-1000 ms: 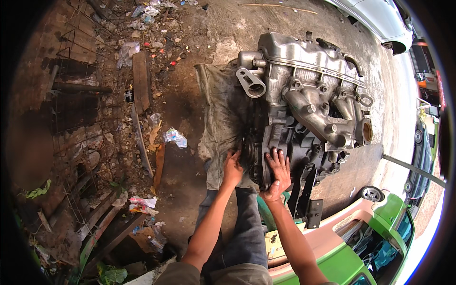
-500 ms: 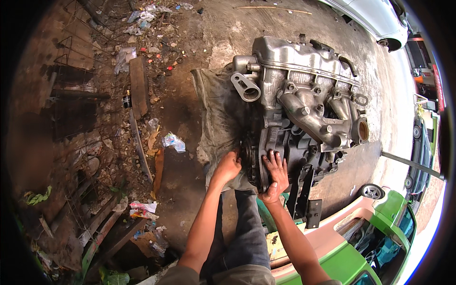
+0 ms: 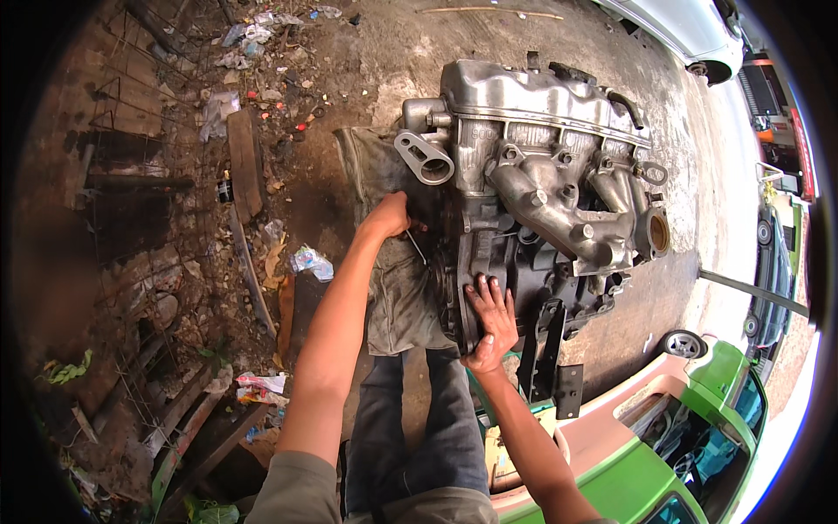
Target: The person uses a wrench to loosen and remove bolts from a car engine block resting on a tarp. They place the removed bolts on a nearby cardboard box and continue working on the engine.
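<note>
A large engine [image 3: 489, 227] stands in front of me, silver at its ribbed cover and manifold, black on its lower block. My left hand [image 3: 390, 217] is closed at the engine's left end, beside its dark face. From under its fingers a thin silver rod-like tool [image 3: 417, 247] slants down; its upper end and exact kind are hidden. Fingers spread, my right hand [image 3: 491, 321] lies flat against the black lower block. A silver lever-like bracket [image 3: 425, 159] juts from the engine above my left hand.
A dirty grey cloth [image 3: 397, 306] lies beneath the engine's left end. Wooden planks [image 3: 245, 166], plastic scraps [image 3: 312, 262] and rubble cover the ground leftward. A green vehicle [image 3: 611, 480] stands at lower right, and a pale car [image 3: 681, 31] at upper right. Black metal brackets [image 3: 547, 349] project near my right forearm.
My left hand has moved up along the engine's left end, and the thin silver tool now shows below it. My right hand stays on the block. The view has shifted slightly.
</note>
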A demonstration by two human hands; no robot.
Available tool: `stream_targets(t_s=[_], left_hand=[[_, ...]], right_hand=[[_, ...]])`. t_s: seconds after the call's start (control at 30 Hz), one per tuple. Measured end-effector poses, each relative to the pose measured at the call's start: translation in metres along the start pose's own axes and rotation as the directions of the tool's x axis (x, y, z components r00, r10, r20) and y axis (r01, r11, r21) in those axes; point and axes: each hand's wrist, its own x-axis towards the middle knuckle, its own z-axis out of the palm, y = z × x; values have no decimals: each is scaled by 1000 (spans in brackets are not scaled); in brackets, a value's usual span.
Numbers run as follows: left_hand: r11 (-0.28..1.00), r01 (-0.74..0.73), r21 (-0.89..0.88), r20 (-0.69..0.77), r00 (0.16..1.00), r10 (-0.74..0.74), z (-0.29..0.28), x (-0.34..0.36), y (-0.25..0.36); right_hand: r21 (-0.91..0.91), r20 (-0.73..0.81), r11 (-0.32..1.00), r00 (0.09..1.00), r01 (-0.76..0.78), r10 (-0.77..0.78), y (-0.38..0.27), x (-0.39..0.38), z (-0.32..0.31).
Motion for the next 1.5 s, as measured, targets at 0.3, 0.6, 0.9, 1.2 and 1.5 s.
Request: stream_targets(t_s=[0.3, 0.6, 0.9, 1.2, 1.5], left_hand=[[993, -95, 69, 127, 988, 86, -8, -37, -11], [834, -56, -549, -105, 994, -3, 80, -116, -47], [873, -159, -461, -449, 891, -75, 157, -138, -10], [859, -165, -484, -547, 824, -150, 164, -129, 1], [835, -151, -529, -509, 844, -170, 169, -134, 8]], right_hand=[[0, -14, 1000, 1000, 14, -14, 2, -1, 1], [4, -9, 1000, 1000, 16, -16, 1, 0, 1], [6, -5, 1000, 1000, 4, -4, -1, 1, 0], [28, 24, 1000, 1000, -6, 6, 0, 0, -1], [9, 11, 1000, 1000, -1, 1, 0, 0, 0]])
